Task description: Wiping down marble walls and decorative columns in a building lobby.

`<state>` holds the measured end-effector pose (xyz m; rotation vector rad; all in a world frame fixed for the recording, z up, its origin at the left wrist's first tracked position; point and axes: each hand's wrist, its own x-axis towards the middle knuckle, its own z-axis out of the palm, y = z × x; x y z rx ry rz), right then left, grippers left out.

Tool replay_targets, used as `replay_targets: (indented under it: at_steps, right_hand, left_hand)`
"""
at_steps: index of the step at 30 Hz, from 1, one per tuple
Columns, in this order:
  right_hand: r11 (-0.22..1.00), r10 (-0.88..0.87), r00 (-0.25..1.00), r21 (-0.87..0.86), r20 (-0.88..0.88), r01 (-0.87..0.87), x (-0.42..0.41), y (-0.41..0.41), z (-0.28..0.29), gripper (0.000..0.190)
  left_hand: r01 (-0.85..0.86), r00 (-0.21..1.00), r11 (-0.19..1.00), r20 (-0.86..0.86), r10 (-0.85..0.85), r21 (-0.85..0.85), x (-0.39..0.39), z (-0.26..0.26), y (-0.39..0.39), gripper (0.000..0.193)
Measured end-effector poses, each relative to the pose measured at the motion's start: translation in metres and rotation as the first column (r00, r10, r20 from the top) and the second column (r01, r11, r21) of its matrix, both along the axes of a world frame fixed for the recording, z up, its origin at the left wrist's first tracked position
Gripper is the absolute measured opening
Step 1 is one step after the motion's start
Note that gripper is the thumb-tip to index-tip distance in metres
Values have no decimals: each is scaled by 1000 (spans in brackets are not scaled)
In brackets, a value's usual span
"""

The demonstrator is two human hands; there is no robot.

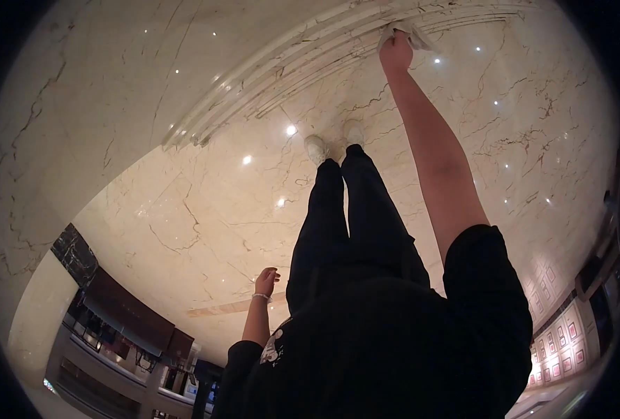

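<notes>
At the top of the head view, my right hand (396, 52) grips a whitish cloth (419, 40). Arm stretched out, it presses this cloth to the right part of a ridged stone moulding (289, 57) that runs along the foot of a cream marble wall (95, 78). Part of the cloth is hidden by the fist, and a loose corner spreads to the right. My left hand (268, 282) hangs by my hip with its fingers loosely bent and nothing visible in them. A bracelet (261, 297) circles that wrist.
Polished, veined marble floor (226, 209) reflects ceiling lights. My light shoes (317, 150) stand just short of the moulding. Behind me at lower left is a dark brown counter (126, 304) with shelving (100, 364). Framed pictures (561, 335) hang at lower right.
</notes>
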<state>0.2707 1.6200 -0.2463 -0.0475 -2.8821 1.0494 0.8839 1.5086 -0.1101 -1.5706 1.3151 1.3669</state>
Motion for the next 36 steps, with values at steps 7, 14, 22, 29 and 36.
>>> replay_targets:
  at_steps: [7,14,22,29,36]
  right_hand:
    - [996,19,1000,89,8,-20,15,-18,-9,19]
    - [971,222,971,70,88,-229,104,-77,-7,18]
    - [970,241,970,-39,21,-240,222,-183,3,21]
    - [973,221,975,-71,-18,-222,301,-250,8,21]
    - [961,252,968,-117,-10,-251,352,-301,7,24]
  left_hand:
    - [-83,996,995,-22,84,59,16,-3,22,22]
    - [-21,998,999,-52,23,38,40,-14,2,21]
    - [-101,994,993,-45,99,-61,106,1,-79,21]
    - [-166,979,981,104,176,-98,220,13,-114,22]
    - [-154,987,987,41,156,-54,231,7,-113,22]
